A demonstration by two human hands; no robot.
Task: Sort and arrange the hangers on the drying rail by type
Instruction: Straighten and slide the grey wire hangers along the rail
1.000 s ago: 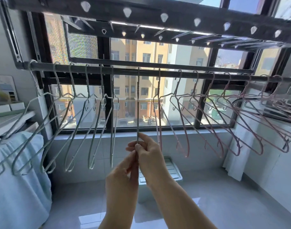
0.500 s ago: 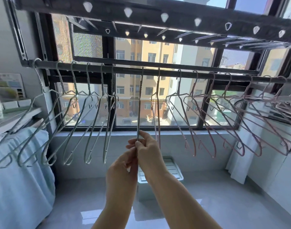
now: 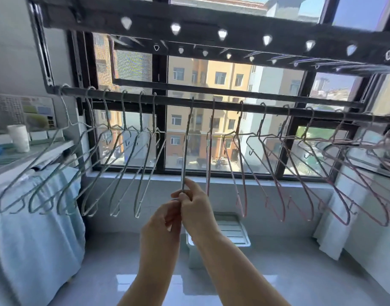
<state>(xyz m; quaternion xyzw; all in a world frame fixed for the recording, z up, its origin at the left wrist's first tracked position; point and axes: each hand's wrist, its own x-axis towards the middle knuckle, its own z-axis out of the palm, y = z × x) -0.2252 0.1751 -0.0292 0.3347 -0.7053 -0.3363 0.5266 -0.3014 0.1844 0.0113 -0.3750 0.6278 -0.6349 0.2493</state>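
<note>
A person's left hand (image 3: pixel 160 228) and right hand (image 3: pixel 197 208) both pinch the bottom end of one grey-green wire hanger (image 3: pixel 187 146). It hangs edge-on from the drying rail (image 3: pixel 172 100), in the gap between a row of green hangers (image 3: pixel 141 115) on the left and pink hangers (image 3: pixel 240 173) on the right, and the fingers (image 3: pixel 190 184) of each hand are curled closed on the thin wire. This looks like placing the hanger with its kind, so the next move probably calls for sliding its hook leftward to join the green row.
</note>
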